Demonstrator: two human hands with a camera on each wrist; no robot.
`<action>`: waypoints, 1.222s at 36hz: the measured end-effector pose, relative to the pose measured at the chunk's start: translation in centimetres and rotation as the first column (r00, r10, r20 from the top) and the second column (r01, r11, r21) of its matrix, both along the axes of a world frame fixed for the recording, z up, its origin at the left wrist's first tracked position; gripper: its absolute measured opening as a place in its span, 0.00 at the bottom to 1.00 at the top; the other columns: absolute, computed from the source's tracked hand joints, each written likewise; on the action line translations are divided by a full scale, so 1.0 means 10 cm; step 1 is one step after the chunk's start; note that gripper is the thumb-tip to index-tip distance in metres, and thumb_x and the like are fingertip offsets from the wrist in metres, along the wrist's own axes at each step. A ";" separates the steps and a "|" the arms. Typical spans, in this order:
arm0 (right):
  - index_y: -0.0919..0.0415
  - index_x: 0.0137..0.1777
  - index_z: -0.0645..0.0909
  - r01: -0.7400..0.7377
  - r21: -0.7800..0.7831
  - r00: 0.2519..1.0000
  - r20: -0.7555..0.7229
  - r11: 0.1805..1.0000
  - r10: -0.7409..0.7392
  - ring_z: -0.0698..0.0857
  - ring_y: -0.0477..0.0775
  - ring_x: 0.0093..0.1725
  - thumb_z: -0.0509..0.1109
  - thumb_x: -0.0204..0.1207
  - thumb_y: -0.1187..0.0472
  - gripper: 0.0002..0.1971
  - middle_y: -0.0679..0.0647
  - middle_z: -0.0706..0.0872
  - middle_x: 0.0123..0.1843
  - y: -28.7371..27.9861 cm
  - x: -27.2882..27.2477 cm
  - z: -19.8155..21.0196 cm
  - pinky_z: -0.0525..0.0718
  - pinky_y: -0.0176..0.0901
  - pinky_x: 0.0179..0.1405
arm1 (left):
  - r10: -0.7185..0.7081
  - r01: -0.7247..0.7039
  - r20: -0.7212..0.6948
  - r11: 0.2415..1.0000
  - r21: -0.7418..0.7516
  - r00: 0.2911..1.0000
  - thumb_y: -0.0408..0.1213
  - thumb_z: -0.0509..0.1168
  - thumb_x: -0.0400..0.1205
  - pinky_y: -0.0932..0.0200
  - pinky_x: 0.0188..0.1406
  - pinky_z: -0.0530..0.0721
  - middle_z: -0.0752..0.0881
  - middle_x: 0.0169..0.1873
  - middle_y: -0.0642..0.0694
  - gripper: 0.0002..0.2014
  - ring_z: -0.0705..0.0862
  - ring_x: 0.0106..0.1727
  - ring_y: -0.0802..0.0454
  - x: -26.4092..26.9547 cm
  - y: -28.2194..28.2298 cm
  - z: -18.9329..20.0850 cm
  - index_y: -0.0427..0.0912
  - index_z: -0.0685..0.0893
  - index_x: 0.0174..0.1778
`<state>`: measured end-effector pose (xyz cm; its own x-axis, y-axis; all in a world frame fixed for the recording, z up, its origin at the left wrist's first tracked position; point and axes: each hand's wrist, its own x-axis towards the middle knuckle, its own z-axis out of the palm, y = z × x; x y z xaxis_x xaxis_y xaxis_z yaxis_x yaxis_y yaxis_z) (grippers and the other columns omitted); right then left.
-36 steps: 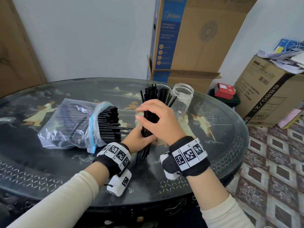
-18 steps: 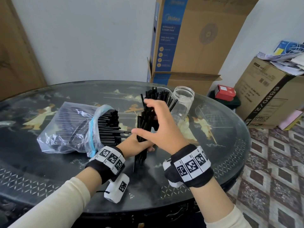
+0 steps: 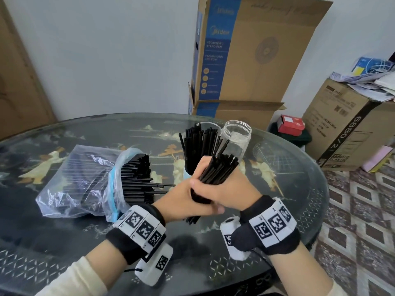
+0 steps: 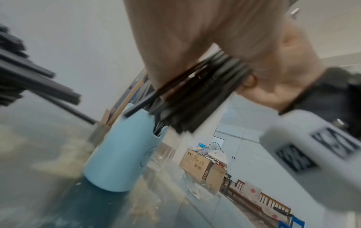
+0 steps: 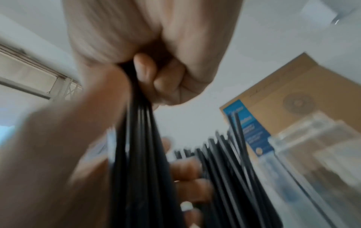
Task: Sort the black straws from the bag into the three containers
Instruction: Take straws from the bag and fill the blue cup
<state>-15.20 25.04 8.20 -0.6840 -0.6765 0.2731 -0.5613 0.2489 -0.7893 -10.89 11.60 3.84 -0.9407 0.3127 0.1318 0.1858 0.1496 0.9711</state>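
Both hands grip one bundle of black straws above the table, tilted up to the right. My left hand wraps its lower part and my right hand closes round it just beside. Behind them a light blue cup stands packed with upright straws. An empty clear jar is to its right, and another clear container's rim shows behind the straws. The open plastic bag lies on the left, with straws sticking out of its mouth. The wrist views are blurred.
The round glass-topped table has its edge close on the right and front. Tall cardboard boxes stand behind the table. On the floor at the right there is another box with papers on top.
The bundle stood on end on the table under my right palm. Now it is lifted and tilted right, and my right hand has come down to grip it beside the left.
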 end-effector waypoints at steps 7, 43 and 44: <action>0.64 0.33 0.80 0.244 -0.279 0.953 -0.109 0.929 -0.283 0.84 0.47 0.37 0.73 0.72 0.69 0.08 0.53 0.83 0.31 0.10 -0.31 0.37 0.82 0.38 0.46 | 0.673 -0.713 -0.353 0.701 0.026 0.650 0.59 0.80 0.55 0.59 0.72 0.68 0.63 0.63 0.51 0.53 0.66 0.69 0.50 -0.29 0.06 -0.22 0.55 0.56 0.70; 0.54 0.51 0.75 0.369 0.133 0.921 -0.186 0.920 -0.343 0.83 0.49 0.50 0.78 0.70 0.44 0.20 0.48 0.84 0.49 -0.30 -0.49 -0.09 0.77 0.37 0.45 | 0.574 -0.536 0.001 0.766 -0.354 0.819 0.42 0.81 0.66 0.63 0.43 0.74 0.79 0.45 0.61 0.31 0.79 0.50 0.56 -0.66 -0.14 -0.47 0.51 0.71 0.60; 0.54 0.52 0.74 0.392 0.146 0.905 -0.239 0.908 -0.353 0.82 0.49 0.51 0.77 0.71 0.44 0.20 0.48 0.82 0.49 -0.29 -0.47 -0.09 0.75 0.37 0.45 | 0.572 -0.537 -0.005 0.766 -0.354 0.820 0.42 0.81 0.66 0.62 0.44 0.74 0.79 0.47 0.59 0.32 0.79 0.50 0.56 -0.66 -0.14 -0.47 0.51 0.71 0.61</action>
